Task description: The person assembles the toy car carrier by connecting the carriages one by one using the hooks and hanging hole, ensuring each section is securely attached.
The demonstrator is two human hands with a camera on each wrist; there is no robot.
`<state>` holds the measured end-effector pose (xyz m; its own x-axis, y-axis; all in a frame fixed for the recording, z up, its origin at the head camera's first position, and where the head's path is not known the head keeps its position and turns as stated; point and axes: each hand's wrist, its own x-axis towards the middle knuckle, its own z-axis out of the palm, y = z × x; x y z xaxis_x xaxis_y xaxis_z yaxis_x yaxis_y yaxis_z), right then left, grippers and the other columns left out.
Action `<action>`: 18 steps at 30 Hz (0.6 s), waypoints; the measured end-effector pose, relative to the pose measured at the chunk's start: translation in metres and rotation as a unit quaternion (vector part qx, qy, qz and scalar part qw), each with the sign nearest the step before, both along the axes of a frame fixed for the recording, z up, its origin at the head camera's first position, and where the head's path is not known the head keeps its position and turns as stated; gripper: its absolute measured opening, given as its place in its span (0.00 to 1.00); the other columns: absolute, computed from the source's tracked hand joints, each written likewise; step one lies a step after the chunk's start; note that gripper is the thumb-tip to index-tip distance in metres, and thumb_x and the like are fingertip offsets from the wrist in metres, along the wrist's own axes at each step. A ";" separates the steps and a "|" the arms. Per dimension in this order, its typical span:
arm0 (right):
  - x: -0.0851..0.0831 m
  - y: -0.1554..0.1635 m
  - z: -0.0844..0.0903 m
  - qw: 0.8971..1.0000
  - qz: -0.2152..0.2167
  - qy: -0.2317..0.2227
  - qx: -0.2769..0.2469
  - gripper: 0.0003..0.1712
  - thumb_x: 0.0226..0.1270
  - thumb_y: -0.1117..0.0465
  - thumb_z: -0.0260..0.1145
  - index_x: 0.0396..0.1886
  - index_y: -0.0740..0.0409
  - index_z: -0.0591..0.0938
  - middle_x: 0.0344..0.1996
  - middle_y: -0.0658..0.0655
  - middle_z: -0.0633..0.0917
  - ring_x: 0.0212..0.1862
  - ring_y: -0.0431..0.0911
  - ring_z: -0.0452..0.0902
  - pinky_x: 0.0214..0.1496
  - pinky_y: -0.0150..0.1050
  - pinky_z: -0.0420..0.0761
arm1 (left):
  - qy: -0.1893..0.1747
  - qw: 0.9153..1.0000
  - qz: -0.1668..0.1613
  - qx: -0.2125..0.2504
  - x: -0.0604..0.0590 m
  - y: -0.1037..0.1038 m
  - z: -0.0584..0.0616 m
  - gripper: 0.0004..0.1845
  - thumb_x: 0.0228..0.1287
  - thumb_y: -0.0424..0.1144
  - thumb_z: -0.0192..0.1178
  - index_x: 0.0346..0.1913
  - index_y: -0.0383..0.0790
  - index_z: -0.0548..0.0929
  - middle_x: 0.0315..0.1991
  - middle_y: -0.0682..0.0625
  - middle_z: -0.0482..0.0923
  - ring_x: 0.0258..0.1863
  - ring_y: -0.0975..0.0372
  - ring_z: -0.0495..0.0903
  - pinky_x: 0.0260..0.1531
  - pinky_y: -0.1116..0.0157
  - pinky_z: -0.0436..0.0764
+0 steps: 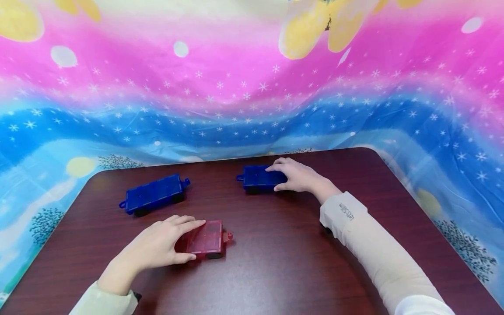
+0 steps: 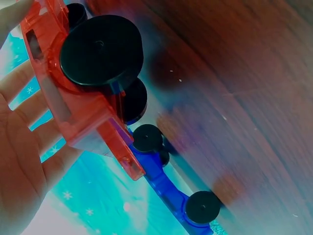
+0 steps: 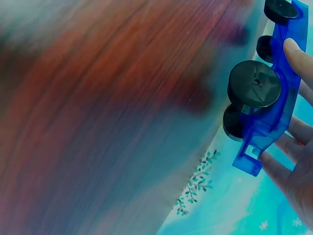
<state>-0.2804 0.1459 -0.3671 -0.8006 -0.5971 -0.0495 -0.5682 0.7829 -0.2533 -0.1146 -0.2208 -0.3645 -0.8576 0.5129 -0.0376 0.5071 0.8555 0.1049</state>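
Observation:
On the near left of the table, my left hand (image 1: 155,243) holds a see-through red toy car base (image 1: 208,236) between thumb and fingers. The left wrist view shows the side of this red base (image 2: 63,107), with thick black wheels (image 2: 100,51) and a hitch at its end. Farther back, my right hand (image 1: 303,175) grips the right end of a blue toy car base (image 1: 257,177), whose hitch loop points left. In the right wrist view the thumb lies along the side of this blue base (image 3: 281,125); the hand covers part of it in the head view.
Another blue toy car base (image 1: 153,192) stands at the back left, slightly angled, beyond the red one. The dark wooden table (image 1: 275,271) has rounded back corners. A patterned cloth (image 1: 236,105) in pink and blue hangs behind and around it.

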 end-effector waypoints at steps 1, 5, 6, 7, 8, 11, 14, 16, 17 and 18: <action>0.002 0.002 0.001 1.000 0.000 0.001 0.000 0.35 0.56 0.44 0.68 0.64 0.41 0.69 0.65 0.56 0.66 0.67 0.52 0.59 0.63 0.54 0.67 | 0.001 1.000 0.000 0.001 0.000 0.000 0.000 0.40 0.43 0.66 0.65 0.63 0.60 0.70 0.57 0.56 0.73 0.55 0.59 0.73 0.48 0.52 0.78; 0.010 0.009 0.005 1.000 0.005 0.011 -0.005 0.35 0.55 0.45 0.68 0.64 0.41 0.70 0.65 0.56 0.67 0.66 0.52 0.60 0.62 0.53 0.68 | 0.004 1.000 -0.006 0.000 -0.001 0.003 0.000 0.40 0.44 0.66 0.64 0.64 0.60 0.69 0.57 0.55 0.73 0.55 0.59 0.73 0.48 0.52 0.78; 0.013 0.010 0.006 1.000 0.007 0.015 -0.006 0.35 0.55 0.45 0.68 0.64 0.41 0.70 0.64 0.56 0.67 0.66 0.52 0.60 0.61 0.53 0.69 | 0.004 1.000 -0.008 0.000 -0.001 0.003 0.000 0.40 0.44 0.66 0.64 0.64 0.60 0.69 0.57 0.55 0.73 0.55 0.59 0.73 0.48 0.52 0.77; 0.015 0.012 0.007 1.000 0.008 0.019 -0.008 0.35 0.55 0.45 0.68 0.64 0.41 0.71 0.64 0.56 0.67 0.66 0.52 0.61 0.61 0.53 0.69 | 0.004 1.000 -0.008 -0.001 -0.001 0.004 -0.001 0.40 0.44 0.66 0.63 0.64 0.60 0.69 0.57 0.55 0.73 0.55 0.59 0.73 0.48 0.52 0.77; 0.017 0.013 0.008 1.000 0.010 0.022 -0.010 0.35 0.55 0.45 0.68 0.63 0.41 0.71 0.64 0.56 0.68 0.65 0.52 0.61 0.61 0.53 0.69 | 0.004 1.000 -0.009 -0.002 -0.001 0.005 -0.001 0.40 0.45 0.67 0.63 0.64 0.60 0.69 0.57 0.55 0.73 0.55 0.59 0.73 0.48 0.52 0.77; 0.025 0.016 0.012 0.999 0.014 0.031 -0.016 0.35 0.54 0.45 0.69 0.63 0.41 0.71 0.63 0.55 0.68 0.65 0.52 0.62 0.60 0.53 0.70 | 0.004 1.000 -0.013 -0.001 -0.001 0.007 -0.001 0.39 0.45 0.67 0.63 0.63 0.60 0.70 0.57 0.56 0.73 0.55 0.59 0.73 0.48 0.51 0.77; 0.034 0.020 0.015 0.999 0.019 0.037 -0.019 0.35 0.54 0.45 0.69 0.63 0.41 0.71 0.63 0.55 0.68 0.65 0.52 0.62 0.59 0.52 0.71 | 0.004 1.000 -0.017 0.001 -0.001 0.010 0.000 0.39 0.45 0.67 0.62 0.63 0.60 0.70 0.57 0.56 0.73 0.55 0.59 0.73 0.48 0.51 0.77; 0.039 0.022 0.017 0.999 0.024 0.042 -0.021 0.35 0.54 0.45 0.69 0.63 0.40 0.71 0.64 0.55 0.67 0.65 0.52 0.61 0.58 0.52 0.71 | 0.003 1.000 -0.020 0.004 -0.002 0.012 0.001 0.39 0.45 0.67 0.62 0.64 0.60 0.70 0.57 0.55 0.73 0.55 0.59 0.73 0.48 0.51 0.77; 0.042 0.024 0.018 0.998 0.027 0.045 -0.023 0.35 0.54 0.45 0.69 0.63 0.40 0.71 0.64 0.55 0.68 0.65 0.52 0.62 0.58 0.53 0.72 | 0.004 1.000 -0.021 0.004 -0.002 0.013 0.001 0.39 0.45 0.67 0.62 0.64 0.60 0.70 0.57 0.55 0.73 0.55 0.59 0.73 0.48 0.51 0.77; 0.045 0.025 0.018 0.998 0.029 0.048 -0.024 0.35 0.54 0.45 0.69 0.63 0.40 0.71 0.63 0.54 0.68 0.65 0.51 0.62 0.57 0.52 0.72 | 0.005 1.000 -0.022 0.004 -0.003 0.013 0.001 0.39 0.45 0.67 0.62 0.64 0.60 0.69 0.57 0.56 0.73 0.55 0.59 0.73 0.48 0.51 0.77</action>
<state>-0.2355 0.1708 -0.3490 -0.7639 -0.6429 0.0562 -0.6363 0.7359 -0.2314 -0.1172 -0.2074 -0.3634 -0.8349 0.5499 -0.0247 0.5447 0.8318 0.1068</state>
